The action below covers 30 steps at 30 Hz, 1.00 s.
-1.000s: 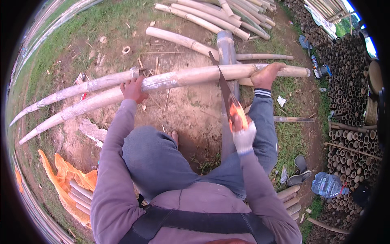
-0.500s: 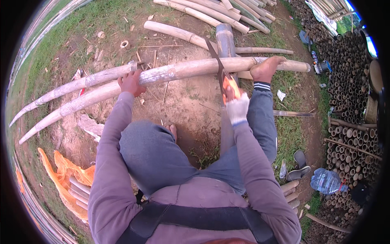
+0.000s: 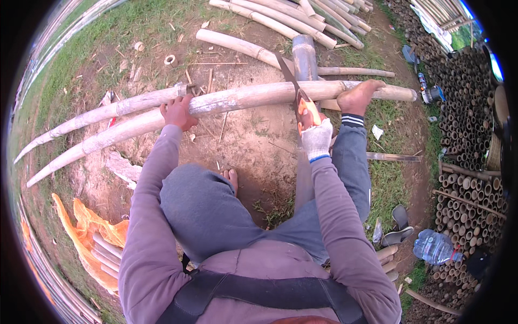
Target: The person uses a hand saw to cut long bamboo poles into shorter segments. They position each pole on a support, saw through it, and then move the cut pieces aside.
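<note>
A long pale bamboo pole (image 3: 240,98) lies across in front of me, resting over a thick upright-looking grey post (image 3: 305,62). My left hand (image 3: 179,112) grips the pole left of the middle, its fingers over the top. In my right hand (image 3: 316,136), which wears a white knit glove, is the orange handle of a handsaw (image 3: 289,75). Its dark blade crosses the pole just beside the post; the depth of any cut cannot be made out. My bare right foot (image 3: 359,97) presses on the pole right of the saw.
A second bamboo pole (image 3: 108,114) lies beyond the left hand. Cut bamboo lengths (image 3: 270,20) are piled at the far side. Stacked bamboo pieces (image 3: 467,108) line the right, near a large plastic bottle (image 3: 435,247) and dark sandals (image 3: 398,233). Orange netting (image 3: 89,224) lies at left.
My gloved right hand and the saw have moved slightly forward, away from me. My left hand and foot keep their places on the pole. The whole view has shifted a little.
</note>
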Each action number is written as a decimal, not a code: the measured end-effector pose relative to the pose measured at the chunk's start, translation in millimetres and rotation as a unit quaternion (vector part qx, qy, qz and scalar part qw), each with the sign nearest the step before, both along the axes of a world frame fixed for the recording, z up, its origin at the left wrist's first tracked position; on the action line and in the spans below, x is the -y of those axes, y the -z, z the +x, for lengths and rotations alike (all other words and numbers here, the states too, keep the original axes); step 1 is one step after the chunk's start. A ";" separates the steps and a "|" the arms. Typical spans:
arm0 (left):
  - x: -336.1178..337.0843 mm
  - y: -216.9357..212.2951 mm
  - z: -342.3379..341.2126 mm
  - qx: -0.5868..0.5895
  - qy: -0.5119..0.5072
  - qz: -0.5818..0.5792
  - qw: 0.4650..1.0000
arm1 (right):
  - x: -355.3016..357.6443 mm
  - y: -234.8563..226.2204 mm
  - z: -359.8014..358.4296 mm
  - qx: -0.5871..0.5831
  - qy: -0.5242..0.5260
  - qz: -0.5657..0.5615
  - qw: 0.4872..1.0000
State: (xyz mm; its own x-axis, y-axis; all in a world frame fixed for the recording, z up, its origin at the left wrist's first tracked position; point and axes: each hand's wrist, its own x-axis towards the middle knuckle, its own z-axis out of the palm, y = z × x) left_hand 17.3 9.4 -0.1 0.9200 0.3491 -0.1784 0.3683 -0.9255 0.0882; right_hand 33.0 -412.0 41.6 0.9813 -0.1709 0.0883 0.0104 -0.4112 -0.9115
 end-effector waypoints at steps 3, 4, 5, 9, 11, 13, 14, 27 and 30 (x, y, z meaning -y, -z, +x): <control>7.0 0.3 9.3 0.005 0.019 -0.013 1.000 | 29.7 2.3 -47.9 0.070 0.012 -0.093 0.993; 10.6 5.7 15.0 0.005 0.027 -0.020 0.999 | 34.8 -14.6 -89.4 0.010 0.024 0.120 0.992; -1.0 5.0 -7.4 0.000 0.003 -0.003 1.000 | 55.5 2.3 -118.7 -0.011 -0.015 0.057 0.998; 4.6 7.2 -14.4 0.010 0.009 0.004 1.000 | 84.2 -31.1 -199.0 -0.074 -0.025 0.037 0.996; 4.7 5.3 -10.1 0.017 0.010 0.012 1.000 | 66.8 -13.0 -160.6 -0.135 0.073 0.317 0.936; 17.4 4.7 6.0 0.013 0.031 -0.006 0.999 | 43.6 24.4 -81.8 -0.029 0.059 0.337 0.939; 19.6 0.9 9.4 0.012 0.032 -0.007 0.999 | 46.3 41.8 -35.5 -0.039 0.016 0.176 0.983; 3.5 9.0 -12.6 0.052 0.020 0.008 0.998 | 93.1 -49.1 -214.0 -0.106 -0.016 0.121 0.987; 7.5 -0.2 -8.9 0.026 0.016 0.005 1.000 | 69.5 13.4 -126.4 -0.055 -0.031 0.111 0.992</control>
